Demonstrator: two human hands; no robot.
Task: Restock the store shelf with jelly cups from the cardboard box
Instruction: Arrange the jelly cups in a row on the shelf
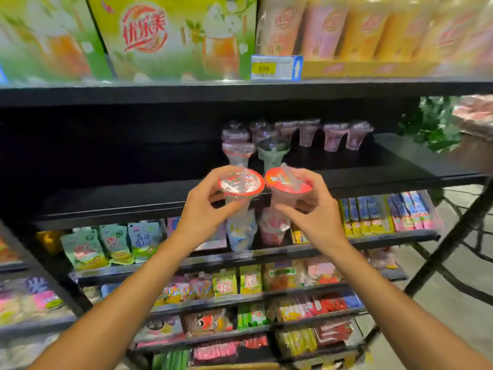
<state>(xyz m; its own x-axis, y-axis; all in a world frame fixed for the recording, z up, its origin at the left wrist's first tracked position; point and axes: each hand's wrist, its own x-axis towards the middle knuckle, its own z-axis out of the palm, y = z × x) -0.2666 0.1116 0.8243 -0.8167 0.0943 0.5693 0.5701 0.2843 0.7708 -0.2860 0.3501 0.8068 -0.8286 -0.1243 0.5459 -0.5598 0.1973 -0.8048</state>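
My left hand (205, 209) grips a clear jelly cup with a red-rimmed lid (241, 184). My right hand (312, 209) grips a second jelly cup with a red lid (286, 182). Both cups are upright and side by side, lids nearly touching, in front of the black shelf's front edge (106, 201). On that shelf stand several jelly cups (334, 136) toward the back right, some of them stacked two high (237, 145). The cardboard box is out of view.
The shelf above carries green drink cartons (173, 36), wrapped cup packs (373, 28) and a price tag (276, 67). Lower shelves hold snack pouches (112, 244) and candy packs (386, 214). The left part of the black shelf is dark. Floor shows at the right.
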